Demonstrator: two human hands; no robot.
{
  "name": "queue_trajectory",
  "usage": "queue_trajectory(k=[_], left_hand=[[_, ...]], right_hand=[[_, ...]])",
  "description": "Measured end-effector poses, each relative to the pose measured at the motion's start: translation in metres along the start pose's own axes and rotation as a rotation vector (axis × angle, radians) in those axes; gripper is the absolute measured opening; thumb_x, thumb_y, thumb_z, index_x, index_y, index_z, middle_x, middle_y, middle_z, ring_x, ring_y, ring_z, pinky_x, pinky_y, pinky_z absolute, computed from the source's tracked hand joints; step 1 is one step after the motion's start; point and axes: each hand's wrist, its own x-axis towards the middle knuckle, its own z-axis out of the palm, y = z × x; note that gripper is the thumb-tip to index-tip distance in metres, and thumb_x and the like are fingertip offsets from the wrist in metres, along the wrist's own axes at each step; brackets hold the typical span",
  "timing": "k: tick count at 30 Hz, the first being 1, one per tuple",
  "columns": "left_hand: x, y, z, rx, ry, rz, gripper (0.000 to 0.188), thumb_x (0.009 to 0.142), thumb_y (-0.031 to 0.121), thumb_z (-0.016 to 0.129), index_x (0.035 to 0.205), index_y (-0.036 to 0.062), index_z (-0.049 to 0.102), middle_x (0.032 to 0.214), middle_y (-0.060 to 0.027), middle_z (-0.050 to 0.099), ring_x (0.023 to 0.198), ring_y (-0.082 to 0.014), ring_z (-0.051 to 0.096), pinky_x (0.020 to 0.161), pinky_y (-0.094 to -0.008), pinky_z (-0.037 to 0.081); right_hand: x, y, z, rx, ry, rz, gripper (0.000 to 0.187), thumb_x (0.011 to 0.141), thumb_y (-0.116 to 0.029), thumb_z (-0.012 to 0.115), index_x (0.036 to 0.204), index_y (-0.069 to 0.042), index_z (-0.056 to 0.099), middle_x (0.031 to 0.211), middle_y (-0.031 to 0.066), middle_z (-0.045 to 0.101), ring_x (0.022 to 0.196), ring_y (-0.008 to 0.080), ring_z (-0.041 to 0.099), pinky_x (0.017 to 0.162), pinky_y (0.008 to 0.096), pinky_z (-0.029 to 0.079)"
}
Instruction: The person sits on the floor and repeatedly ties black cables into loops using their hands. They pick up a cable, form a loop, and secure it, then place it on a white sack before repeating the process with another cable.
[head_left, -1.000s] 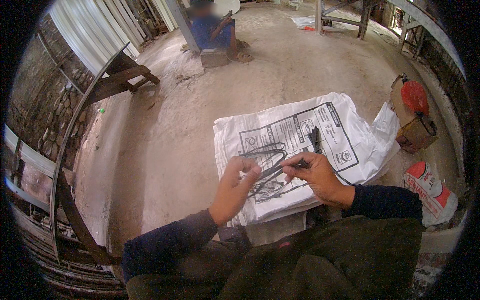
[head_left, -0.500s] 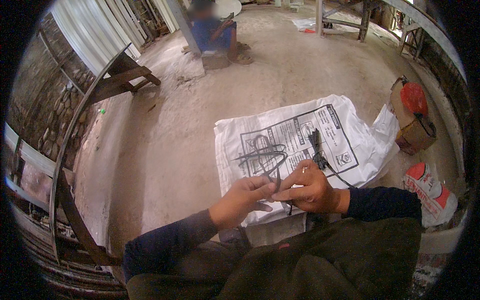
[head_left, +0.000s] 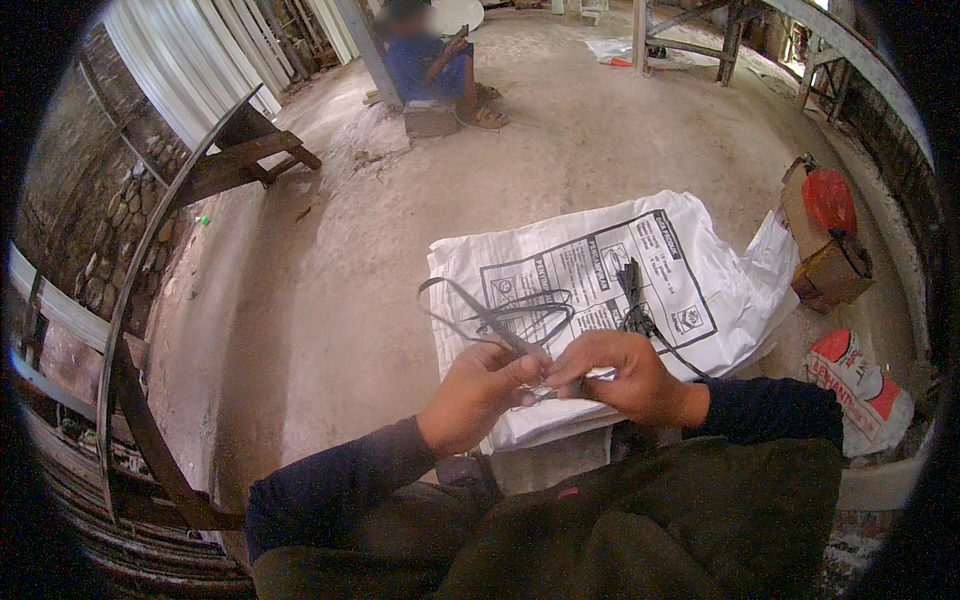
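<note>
Both hands meet above a white woven sack printed with black text and pictures. A thin black strap runs in loose loops over the sack's left part and into my fingers. My left hand pinches it between thumb and fingers. Fingers bent, my right hand closes on the strap right beside the left fingertips; its exact grip is partly hidden. A tied bunch of black straps lies on the sack just beyond my right hand, with one tail running toward my right wrist.
To the right lie an open cardboard box with a red object and a red-and-white sack. A curved metal bar and a wooden stand are at left. Farther back, a seated person in blue rests by a post.
A strap loop now swings out to the left past the sack's edge. My hands have shifted slightly, with the right fingers curling further over.
</note>
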Motion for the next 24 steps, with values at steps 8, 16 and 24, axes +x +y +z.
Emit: queue_trajectory(k=[8, 16, 24], left_hand=[[-0.004, 0.010, 0.002, 0.145, 0.037, 0.088, 0.023, 0.073, 0.013, 0.066, 0.087, 0.0013, 0.053, 0.081, -0.0066, 0.057, 0.066, -0.0107, 0.053, 0.054, -0.0223, 0.044], [0.003, 0.005, 0.002, 0.065, 0.032, 0.033, 0.023, 0.071, 0.014, 0.069, 0.078, 0.0037, 0.050, 0.071, -0.0043, 0.057, 0.059, -0.0081, 0.053, 0.052, -0.0193, 0.044], [0.002, 0.003, 0.001, 0.054, 0.009, 0.034, 0.018, 0.074, 0.013, 0.067, 0.079, 0.0036, 0.052, 0.072, -0.0042, 0.058, 0.063, -0.0088, 0.054, 0.056, -0.0204, 0.044]], right_hand=[[0.005, 0.001, 0.006, 0.535, 0.088, 0.636, 0.020, 0.081, -0.017, 0.059, 0.085, 0.002, 0.056, 0.078, 0.0058, 0.059, 0.075, 0.0107, 0.055, 0.068, 0.0232, 0.043], [0.003, -0.007, 0.006, 0.401, 0.172, 0.479, 0.011, 0.075, -0.009, 0.064, 0.081, 0.000, 0.061, 0.074, 0.0057, 0.061, 0.071, 0.0085, 0.056, 0.065, 0.0213, 0.045], [0.003, -0.010, 0.007, 0.390, 0.125, 0.426, 0.016, 0.076, -0.008, 0.064, 0.088, 0.001, 0.061, 0.081, 0.0068, 0.062, 0.076, 0.0099, 0.057, 0.070, 0.0227, 0.046]])
